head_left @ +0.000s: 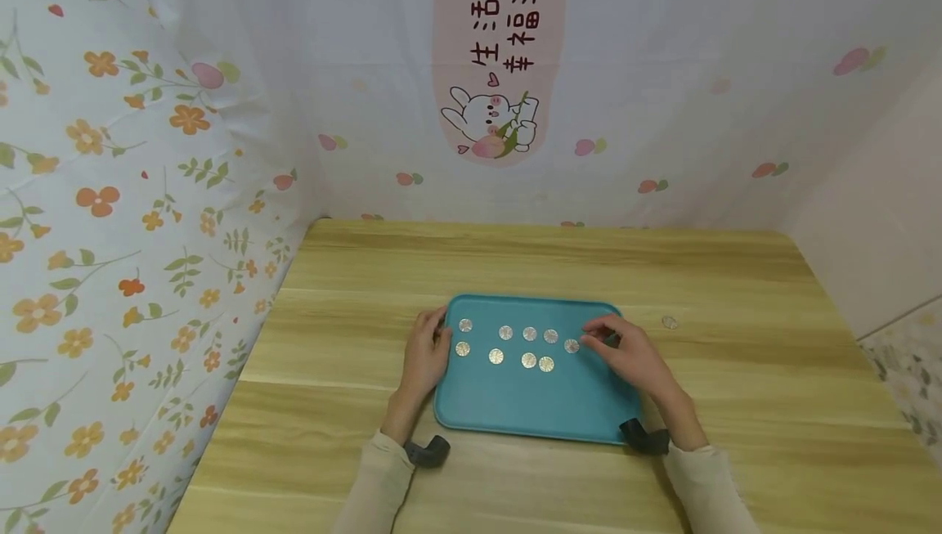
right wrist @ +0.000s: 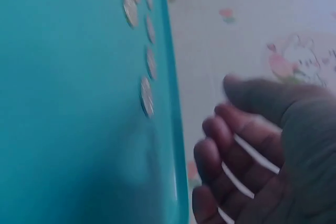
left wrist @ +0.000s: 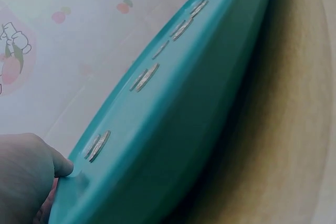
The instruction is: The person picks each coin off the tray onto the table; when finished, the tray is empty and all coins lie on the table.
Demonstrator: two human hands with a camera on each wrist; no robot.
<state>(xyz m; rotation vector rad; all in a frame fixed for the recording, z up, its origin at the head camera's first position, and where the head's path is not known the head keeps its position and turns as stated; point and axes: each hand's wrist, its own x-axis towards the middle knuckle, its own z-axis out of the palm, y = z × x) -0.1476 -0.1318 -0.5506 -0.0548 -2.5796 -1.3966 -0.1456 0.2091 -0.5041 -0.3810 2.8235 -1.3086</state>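
Gripping the tray point(head_left: 537, 407) by its left rim, presumably to steady it beneath two rough rows of coins point(head_left: 496, 356), the left hand point(head_left: 428, 352) rests opposite the right hand point(head_left: 631, 356), whose loosely bent fingers point(right wrist: 208, 157), seemingly empty, hang just beside the tray's rightmost coin point(head_left: 571, 346).

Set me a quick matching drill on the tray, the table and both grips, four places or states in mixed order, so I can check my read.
1. Tray
2. Table
3. Left grip
4. Right grip

A. Near the rightmost coin on the blue-green surface
B. Wood-grained, underneath everything else listed
C. Blue-green, bearing two rows of coins
D. At the blue-green rim, thumb on top

Pairs: 1-C, 2-B, 3-D, 4-A
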